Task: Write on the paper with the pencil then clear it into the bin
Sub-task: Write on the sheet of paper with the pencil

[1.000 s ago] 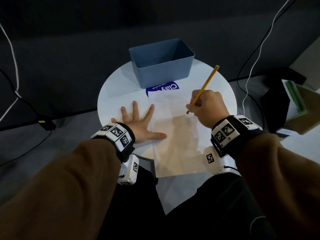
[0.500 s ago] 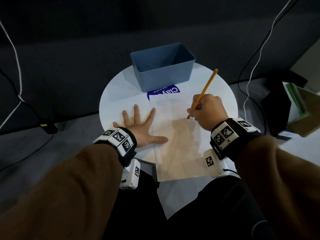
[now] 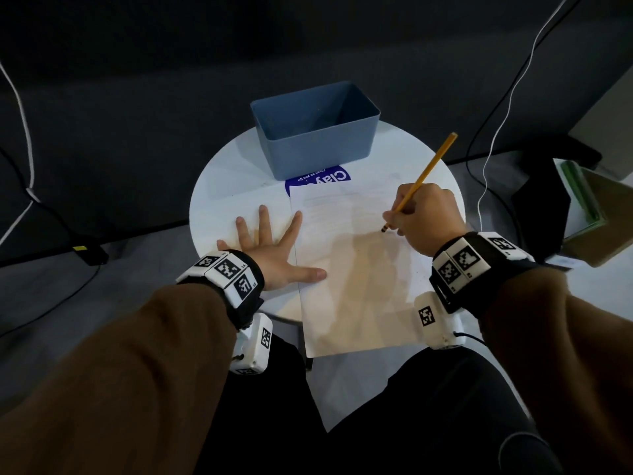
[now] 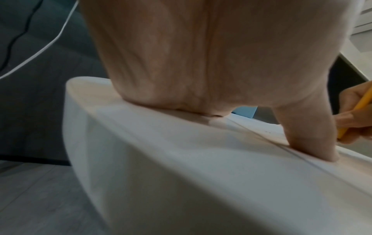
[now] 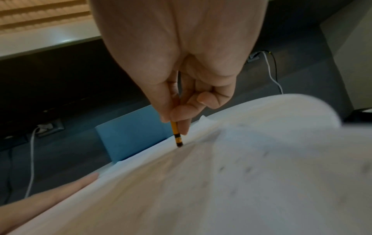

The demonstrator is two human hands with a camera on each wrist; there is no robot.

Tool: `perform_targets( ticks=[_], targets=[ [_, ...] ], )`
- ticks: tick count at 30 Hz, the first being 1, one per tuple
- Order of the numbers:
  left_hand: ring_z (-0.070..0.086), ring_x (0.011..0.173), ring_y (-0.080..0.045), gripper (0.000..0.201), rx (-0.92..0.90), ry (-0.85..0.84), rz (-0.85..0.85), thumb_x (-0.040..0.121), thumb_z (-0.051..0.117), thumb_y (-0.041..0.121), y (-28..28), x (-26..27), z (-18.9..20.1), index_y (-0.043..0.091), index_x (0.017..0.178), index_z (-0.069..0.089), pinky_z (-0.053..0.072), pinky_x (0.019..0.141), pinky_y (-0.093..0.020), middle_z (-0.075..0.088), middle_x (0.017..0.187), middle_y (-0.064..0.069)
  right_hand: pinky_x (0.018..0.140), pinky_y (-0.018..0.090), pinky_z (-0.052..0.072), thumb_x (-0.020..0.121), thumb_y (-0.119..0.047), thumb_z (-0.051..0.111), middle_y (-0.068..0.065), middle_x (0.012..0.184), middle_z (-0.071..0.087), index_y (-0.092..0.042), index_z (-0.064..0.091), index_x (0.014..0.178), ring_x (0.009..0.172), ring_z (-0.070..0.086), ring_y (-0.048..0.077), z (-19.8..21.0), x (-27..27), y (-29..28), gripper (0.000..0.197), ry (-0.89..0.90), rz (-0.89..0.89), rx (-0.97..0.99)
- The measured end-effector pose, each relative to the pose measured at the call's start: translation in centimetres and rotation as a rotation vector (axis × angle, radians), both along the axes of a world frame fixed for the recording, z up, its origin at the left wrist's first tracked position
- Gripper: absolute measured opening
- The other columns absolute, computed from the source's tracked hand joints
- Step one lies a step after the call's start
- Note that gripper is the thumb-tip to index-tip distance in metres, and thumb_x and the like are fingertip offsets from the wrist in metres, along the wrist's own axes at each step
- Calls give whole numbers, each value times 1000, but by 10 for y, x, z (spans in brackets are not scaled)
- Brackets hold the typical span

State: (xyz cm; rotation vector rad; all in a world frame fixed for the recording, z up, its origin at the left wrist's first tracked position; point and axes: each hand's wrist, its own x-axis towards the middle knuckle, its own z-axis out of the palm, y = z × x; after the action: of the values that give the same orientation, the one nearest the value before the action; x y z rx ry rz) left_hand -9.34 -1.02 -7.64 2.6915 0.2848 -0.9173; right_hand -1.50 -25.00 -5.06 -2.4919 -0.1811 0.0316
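Head view, paper: the paper (image 3: pixel 356 269) lies flat on the round white desk (image 3: pixel 219 197), its far edge just short of the blue bin (image 3: pixel 318 145) and its near edge hanging over the desk's rim towards the person; that puts the writing area within easy reach.
Head view, left hand: the left hand (image 3: pixel 274 248) lies flat with fingers spread, mostly on the desk just left of the paper, thumb and forefinger crossing the paper's left edge. It grasps nothing; I judge it is there to pin the sheet against sliding.
Head view, right hand: the right hand (image 3: pixel 428 217) sits on the paper's right side, its grip curled round the yellow pencil (image 3: pixel 424 176), which slants up and away from the paper; the dark tip meets the sheet.
Head view, bin: it stands beyond the paper, open and apparently empty, ready for the clearing step, not yet begun.
Left wrist view, thumb: the thumb presses down on the paper's edge (image 4: pixel 314 152), palm heel on the desk (image 4: pixel 141 143); this supports the pinning reading.
Right wrist view, pencil: thumb and fingers pinch the pencil (image 5: pixel 176 135) low on its shaft, near the tip, which suits fine control; the tip touches the paper (image 5: pixel 221 182), with the bin (image 5: pixel 130 132) just beyond it.
Step in hand: writing, by my reading.
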Motion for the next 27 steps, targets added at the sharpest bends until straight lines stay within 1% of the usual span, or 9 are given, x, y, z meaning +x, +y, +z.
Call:
perform_targets(
  ticks=[5,8,11,13,15,18,20,22,27],
  targets=[
    [-40,139,-42,117,1,1,-1,66,51,92,1,1,-1,57,141,-31,-10,109,-75,-53,147,0,75,40,61,90,-17,74,5,71,69,-16,60,70,71,70,22,7,3,-18,25,-46,-108,-73],
    [-40,139,-42,117,4,-3,-6,64,50,94,2,1,-2,58,141,-31,-9,109,-75,-52,148,0,69,33,58,91,-16,74,4,71,69,-18,58,68,70,70,21,8,-1,-8,27,-58,-41,-20],
    [-40,139,-42,119,5,-5,-5,61,49,96,2,1,-4,59,140,-31,-8,109,-76,-52,148,0,60,19,46,92,-15,73,0,69,65,-19,56,68,64,65,13,4,-4,9,29,-49,43,-9],
    [-40,139,-42,119,5,-6,-7,61,49,96,1,1,-3,59,140,-31,-8,109,-76,-52,148,0,55,16,38,92,-14,71,-1,69,62,-17,58,71,62,59,8,3,-2,9,25,-47,62,-64],
    [-39,139,-43,118,7,0,-7,63,49,94,1,1,0,58,141,-31,-7,109,-76,-52,148,0,53,16,35,92,-14,71,-1,70,61,-15,59,73,64,58,11,5,0,-1,22,-40,39,-110],
    [-39,139,-43,117,6,6,-9,65,50,93,1,1,2,57,141,-31,-7,108,-77,-52,148,-1,54,20,41,92,-14,71,0,68,61,-18,57,68,62,59,12,11,3,-13,28,-36,-2,-114],
    [-39,139,-43,117,4,6,-11,64,49,94,1,2,0,58,140,-32,-7,108,-77,-52,148,-1,61,27,52,92,-15,72,2,69,65,-19,55,67,63,64,14,11,3,-10,30,-48,7,-64],
    [-39,139,-43,118,6,5,-11,63,49,95,1,2,-1,58,140,-32,-7,108,-77,-51,148,-1,67,31,56,91,-16,74,5,72,68,-20,55,67,67,68,18,8,2,-1,30,-57,43,-23],
    [-38,139,-43,117,9,-2,-2,63,48,95,0,0,-1,58,141,-30,-7,108,-77,-50,149,-1,59,20,47,90,-15,74,4,70,67,-19,56,67,64,67,15,-1,3,1,30,-41,58,-41]
  ],
)
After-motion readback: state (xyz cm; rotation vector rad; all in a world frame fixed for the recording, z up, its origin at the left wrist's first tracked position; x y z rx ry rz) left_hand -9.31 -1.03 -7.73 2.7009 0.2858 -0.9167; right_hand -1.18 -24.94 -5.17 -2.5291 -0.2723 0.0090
